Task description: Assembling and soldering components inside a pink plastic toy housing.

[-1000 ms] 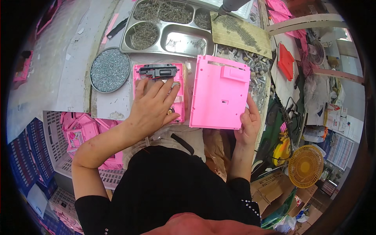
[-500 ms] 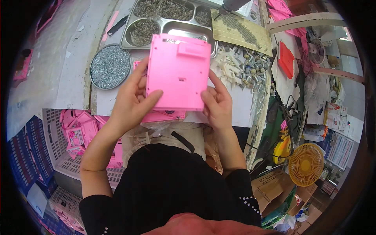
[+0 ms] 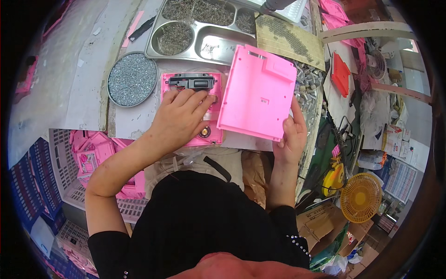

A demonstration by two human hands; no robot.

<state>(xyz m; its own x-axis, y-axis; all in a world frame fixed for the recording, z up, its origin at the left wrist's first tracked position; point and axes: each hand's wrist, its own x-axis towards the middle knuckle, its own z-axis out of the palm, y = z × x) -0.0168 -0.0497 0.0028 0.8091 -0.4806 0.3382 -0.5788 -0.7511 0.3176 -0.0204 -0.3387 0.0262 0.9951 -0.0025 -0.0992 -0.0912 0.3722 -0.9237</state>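
A flat pink plastic cover (image 3: 255, 100), with small holes and a raised block near its top, is tilted to the right above the table. My right hand (image 3: 291, 137) grips its lower right edge, fingers behind. On the table lies a pink plastic housing (image 3: 214, 135) with a black mechanism (image 3: 193, 82) across its top and a round brass-coloured part near the bottom. Over the housing rests my left hand (image 3: 179, 118), fingers stretched across its middle, thumb apart. A small grey part (image 3: 214, 98) shows by its fingertips; whether they touch it I cannot tell.
Beyond the housing stands a steel compartment tray (image 3: 223, 55) with small metal springs. A round dish (image 3: 132, 79) of small screws sits left. Metal cylinders (image 3: 309, 83) lie at right, below a yellowish board (image 3: 290, 39). A crate (image 3: 69, 172) of pink parts stands lower left.
The cover, earlier held between both hands, has moved right in my right hand. My left hand has let go of it and come down on the housing, which now shows.
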